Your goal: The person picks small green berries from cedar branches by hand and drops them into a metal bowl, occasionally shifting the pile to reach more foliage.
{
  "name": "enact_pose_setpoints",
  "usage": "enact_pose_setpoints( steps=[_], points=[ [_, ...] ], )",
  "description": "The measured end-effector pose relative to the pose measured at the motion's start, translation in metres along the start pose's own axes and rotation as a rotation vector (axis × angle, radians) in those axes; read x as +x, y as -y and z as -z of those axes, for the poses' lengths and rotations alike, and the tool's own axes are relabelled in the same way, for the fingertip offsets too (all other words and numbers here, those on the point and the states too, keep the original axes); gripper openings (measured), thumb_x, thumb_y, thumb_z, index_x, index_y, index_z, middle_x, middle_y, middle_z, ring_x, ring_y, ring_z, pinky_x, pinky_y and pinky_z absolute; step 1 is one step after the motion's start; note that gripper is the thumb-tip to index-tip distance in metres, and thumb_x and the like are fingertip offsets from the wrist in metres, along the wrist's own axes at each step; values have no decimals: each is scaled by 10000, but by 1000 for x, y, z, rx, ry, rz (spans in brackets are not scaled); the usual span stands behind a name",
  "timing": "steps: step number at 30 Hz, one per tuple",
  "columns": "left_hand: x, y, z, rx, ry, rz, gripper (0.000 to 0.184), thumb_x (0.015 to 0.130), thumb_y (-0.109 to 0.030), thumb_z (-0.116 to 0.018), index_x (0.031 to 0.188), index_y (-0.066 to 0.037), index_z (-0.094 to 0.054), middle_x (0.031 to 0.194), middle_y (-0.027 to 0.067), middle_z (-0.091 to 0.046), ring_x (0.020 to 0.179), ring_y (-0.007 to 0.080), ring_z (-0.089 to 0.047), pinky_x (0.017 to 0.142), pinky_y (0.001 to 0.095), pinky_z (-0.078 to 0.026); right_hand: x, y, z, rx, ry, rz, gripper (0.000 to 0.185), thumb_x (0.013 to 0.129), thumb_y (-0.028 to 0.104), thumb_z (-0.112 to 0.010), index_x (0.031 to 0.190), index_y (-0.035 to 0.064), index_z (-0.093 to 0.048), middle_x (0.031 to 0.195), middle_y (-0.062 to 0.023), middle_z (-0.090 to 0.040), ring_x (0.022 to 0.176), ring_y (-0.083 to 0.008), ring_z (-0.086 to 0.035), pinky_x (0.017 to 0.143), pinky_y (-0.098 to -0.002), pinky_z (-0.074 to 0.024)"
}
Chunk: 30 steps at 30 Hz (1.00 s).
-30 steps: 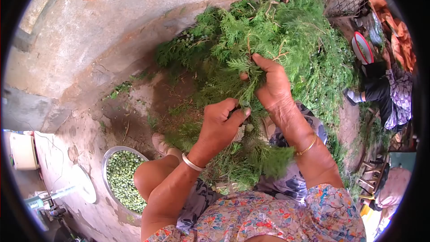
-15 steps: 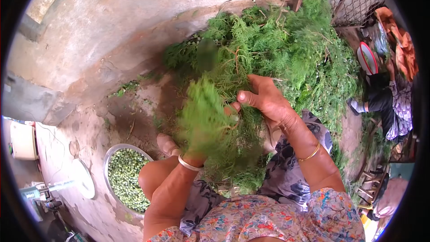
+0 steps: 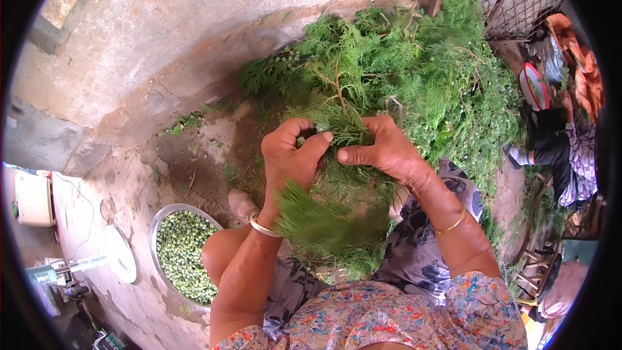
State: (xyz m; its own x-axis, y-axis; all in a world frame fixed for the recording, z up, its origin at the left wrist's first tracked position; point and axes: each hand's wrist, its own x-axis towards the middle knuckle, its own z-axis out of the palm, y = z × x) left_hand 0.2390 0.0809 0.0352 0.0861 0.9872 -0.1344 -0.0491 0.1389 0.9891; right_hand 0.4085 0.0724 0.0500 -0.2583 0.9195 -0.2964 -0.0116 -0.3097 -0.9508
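In front of my knees, a green, feathery evergreen branch is between my two hands, with its loose tips blurred below them. My right hand is closed on the branch, thumb pressed to its side. Thumb and forefinger of my left hand are pinched together at the foliage; any small thing between the fingertips is hidden. At the lower left, a metal basin holds many small green cones.
A large heap of cut evergreen branches lies beyond my hands, against the wall. A white fan stands left of the basin. At the right, another person sits near a red-rimmed basin.
My left hand has come up from below, beside my right hand, and now shows clearly at the foliage. The blurred green sprays have dropped lower. My right hand has barely moved.
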Motion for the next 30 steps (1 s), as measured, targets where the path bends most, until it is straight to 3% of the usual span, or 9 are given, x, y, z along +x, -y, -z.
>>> enact_pose_setpoints(
  steps=[2, 9, 11, 18, 20, 25, 27, 29, 30],
  points=[
    [1, 8, -4, 15, 17, -153, 94, 759, -26, -658, 818, 13, -595, 616, -9, -547, 476, 30, -452, 418, 194, -340, 1, -2, -1, 14, -33, 24, 287, 740, 117, -751, 962, -33, -650, 840, -61, -664, 752, -101, -586, 711, -263, -486],
    [-6, 3, -9, 92, 65, -168, 91, 761, -13, -659, 825, 3, -595, 626, -1, -549, 477, 33, -451, 417, 188, -342, 1, 8, -2, -4, -232, -84, 159, 779, 84, -685, 903, -15, -672, 779, -32, -660, 658, -77, -570, 593, -252, -473],
    [-6, 5, -8, -147, 52, 5, 85, 780, -27, -654, 829, -3, -590, 650, 1, -547, 498, 45, -466, 422, 188, -349, 2, 2, -1, 46, -193, -28, 142, 778, 69, -677, 892, -15, -671, 773, -31, -659, 655, -76, -568, 596, -251, -473],
    [25, 5, 34, -514, -221, 76, 138, 816, -66, -605, 925, 8, -568, 733, 88, -594, 530, 90, -482, 420, 204, -353, 1, -17, 9, 243, -282, 50, 140, 760, 77, -696, 863, 4, -637, 780, -43, -659, 651, -74, -571, 589, -233, -456],
    [32, -2, 54, -851, 3, 97, 165, 844, -115, -571, 964, -5, -547, 785, 134, -598, 568, 131, -494, 416, 227, -372, 2, -17, 12, 280, -386, 10, 190, 751, 118, -712, 881, 19, -615, 771, -50, -660, 614, -74, -554, 564, -225, -439],
    [17, -13, 45, -808, 156, 77, 173, 850, -149, -566, 957, -14, -558, 815, 159, -593, 587, 145, -507, 415, 236, -388, -10, 2, 28, 179, -367, -120, 329, 759, 326, -694, 882, 48, -568, 662, -66, -635, 455, -64, -397, 460, -215, -345],
    [14, -12, 43, -810, 146, 63, 167, 837, -137, -581, 955, -19, -568, 818, 160, -584, 561, 134, -494, 405, 230, -377, -11, -2, 32, 139, -341, -99, 321, 786, 382, -662, 767, 77, -565, 599, -62, -594, 457, -82, -428, 456, -234, -361],
    [12, -9, 41, -629, 295, 8, 124, 826, -109, -577, 908, -17, -585, 777, 146, -599, 531, 132, -513, 383, 213, -361, -4, -20, 37, 483, -266, 20, 369, 814, 410, -630, 636, 108, -514, 539, -49, -540, 451, -121, -449, 441, -264, -360],
    [8, -11, 36, -477, 278, -1, 124, 821, -111, -596, 880, -2, -609, 702, 103, -602, 492, 115, -511, 369, 196, -339, -1, -22, 35, 606, -226, 30, 370, 909, 312, -519, 600, 134, -421, 437, 28, -323, 413, -119, -326, 535, -310, -381]
  ],
)
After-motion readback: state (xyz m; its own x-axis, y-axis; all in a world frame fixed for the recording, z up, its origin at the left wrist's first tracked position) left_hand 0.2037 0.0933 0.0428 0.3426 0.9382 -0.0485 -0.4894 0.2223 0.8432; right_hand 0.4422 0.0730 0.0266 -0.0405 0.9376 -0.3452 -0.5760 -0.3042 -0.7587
